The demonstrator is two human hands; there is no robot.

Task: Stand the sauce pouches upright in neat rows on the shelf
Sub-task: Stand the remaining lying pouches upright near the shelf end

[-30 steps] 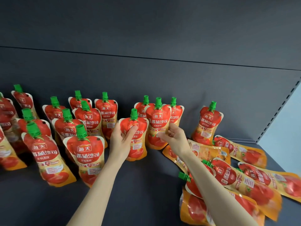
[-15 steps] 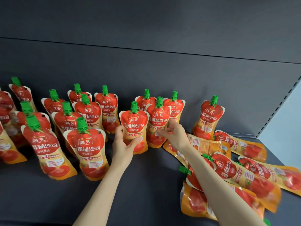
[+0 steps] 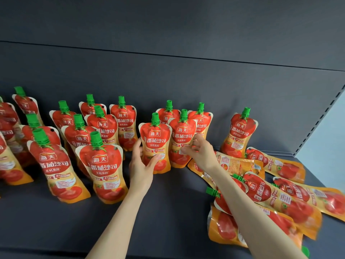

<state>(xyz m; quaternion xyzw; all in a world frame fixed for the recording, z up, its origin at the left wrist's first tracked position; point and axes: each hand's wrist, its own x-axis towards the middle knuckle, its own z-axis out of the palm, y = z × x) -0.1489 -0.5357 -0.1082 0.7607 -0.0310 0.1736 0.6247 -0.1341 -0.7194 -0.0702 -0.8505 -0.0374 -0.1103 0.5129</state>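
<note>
Red-and-orange tomato sauce pouches with green caps stand in rows on the dark shelf (image 3: 168, 212). My left hand (image 3: 142, 165) grips the lower left side of one upright pouch (image 3: 155, 144) at the middle front. My right hand (image 3: 200, 151) has its fingers spread against the front of the neighbouring upright pouch (image 3: 182, 133), touching it without closing around it. Several more standing pouches (image 3: 100, 165) fill the left side. A single pouch (image 3: 239, 133) stands apart further right.
Several pouches (image 3: 283, 200) lie flat in a loose pile at the right, partly under my right forearm. The shelf's back wall (image 3: 168, 81) is close behind the rows. A slotted upright (image 3: 321, 116) bounds the right end. Bare shelf lies in front of my arms.
The centre pouch has been stood more upright and shifted slightly forward in my left hand. My right hand has moved up against the neighbouring pouch. The view has tilted a little.
</note>
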